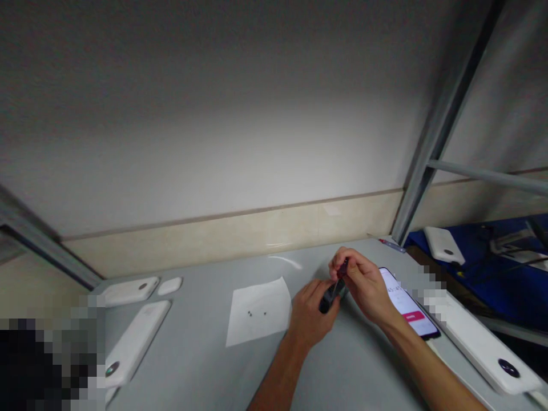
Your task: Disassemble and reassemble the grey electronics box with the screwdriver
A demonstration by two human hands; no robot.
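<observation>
Left hand [310, 319] closed on black cylindrical object [329, 298], right hand [366, 288] pinching dark red piece [342, 269]; two small dark pieces [249, 313] left on paper sheet [265, 297] at nine o'clock.

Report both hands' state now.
Left hand: closed, holding a black cylindrical object.
Right hand: closed, pinching a small dark-red part.

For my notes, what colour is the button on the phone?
The button is pink, in the head view.
</observation>
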